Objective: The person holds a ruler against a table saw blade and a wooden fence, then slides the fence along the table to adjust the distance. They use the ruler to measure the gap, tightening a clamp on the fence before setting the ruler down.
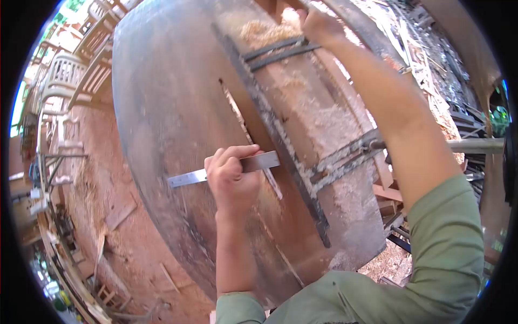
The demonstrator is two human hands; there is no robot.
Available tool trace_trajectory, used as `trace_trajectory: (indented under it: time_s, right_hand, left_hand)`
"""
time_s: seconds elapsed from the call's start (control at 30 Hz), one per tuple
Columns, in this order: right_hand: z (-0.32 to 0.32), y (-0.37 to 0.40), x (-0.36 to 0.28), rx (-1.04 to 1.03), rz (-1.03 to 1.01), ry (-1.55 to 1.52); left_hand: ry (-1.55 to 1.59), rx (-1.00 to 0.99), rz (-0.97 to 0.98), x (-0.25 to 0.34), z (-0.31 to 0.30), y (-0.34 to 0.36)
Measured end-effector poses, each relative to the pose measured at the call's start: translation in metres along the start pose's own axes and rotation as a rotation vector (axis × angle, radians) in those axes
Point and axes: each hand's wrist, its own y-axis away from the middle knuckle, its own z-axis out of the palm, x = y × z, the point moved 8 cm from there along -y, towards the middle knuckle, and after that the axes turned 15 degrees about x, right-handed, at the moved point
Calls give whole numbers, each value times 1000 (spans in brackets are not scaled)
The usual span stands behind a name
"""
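My left hand (233, 175) is closed around a steel ruler (261, 161), which lies across the brown worktop (167, 102). Markings show on its left end, and its right end stops just short of a long dark rail (275, 127). Under the ruler, a narrow slot (236, 108) runs through the worktop. My right hand (322, 27) is at the far right edge with curled fingers, close to a reddish-brown wooden piece (274, 7) and a heap of shavings (264, 33). Whatever those fingers hold is hidden and blurred.
Two slotted metal brackets, a far one (280, 52) and a near one (345, 159), join the rail on its right side, dusted with sawdust. Wooden chairs (91, 70) stand at the left on a reddish floor (108, 162). Scrap wood (431, 59) is piled at the right beside a metal pipe (477, 146).
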Motion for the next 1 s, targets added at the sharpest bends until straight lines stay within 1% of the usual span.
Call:
trace_trajectory:
  time_s: [0.03,0.07,0.1,0.13,0.17,0.2,0.23,0.3,0.37,0.4,0.43,0.47,0.5,0.53,0.57,0.6,0.63,0.7,0.83,0.9,0.93,1.0]
  right_hand:
    - [16,-8,7,-48,0,40]
    - [23,-11,7,-80,13,-3]
    - [15,-14,3,-108,24,-37]
    - [-35,13,-22,-278,168,-40]
    - [-66,41,-54,-282,156,-42]
    - [-83,67,-84,-400,-47,293]
    - [-91,88,-99,-516,-253,637]
    - [-102,123,-140,-53,-397,-325]
    - [-116,174,-172,31,-202,-508]
    - [-108,193,-185,20,-203,-507]
    - [-113,206,-191,223,-230,-387]
    - [-126,218,-192,419,-256,-265]
    - [-122,219,-188,402,-263,-270]
    - [-115,211,-189,149,-253,-348]
    - [-109,212,-188,-110,-230,-421]
    - [-121,213,-189,-134,-228,-518]
    - [-119,215,-187,-134,-216,-512]
    - [-112,216,-194,-207,-269,-461]
    - [-121,218,-196,-115,-294,-447]
    - [-115,214,-198,-242,-336,-361]
    - [-120,214,-199,-240,-346,-365]
    - [-132,217,-197,-229,-293,-427]
  left_hand:
    - [-17,47,106,10,-4,13]
    - [-64,62,108,15,-6,25]
    - [-74,72,145,16,-8,38]
    - [-88,96,159,17,-10,49]
    - [-96,120,175,19,-11,56]
    - [-98,131,168,17,-10,60]
    - [-108,144,175,16,-9,66]
    - [-115,163,169,17,-10,71]
    - [-270,104,-27,-1,-10,74]
    - [-306,101,-80,-5,-14,73]
    - [-306,103,-87,-5,-16,68]
    - [-305,76,-143,-9,-17,68]
    - [-308,47,-206,-16,-16,71]
    - [-317,28,-226,-19,-15,74]
    - [-350,28,-196,-17,-14,75]
    - [-376,40,-151,-13,-14,75]
    - [-372,28,-148,-14,-12,80]
    - [-400,22,-160,-20,-10,86]
    - [-403,1,-174,-14,-12,83]
    - [-363,-73,-215,-15,-9,83]
    - [-365,-62,-218,-19,-10,83]
    - [-294,19,-2,-9,-13,79]
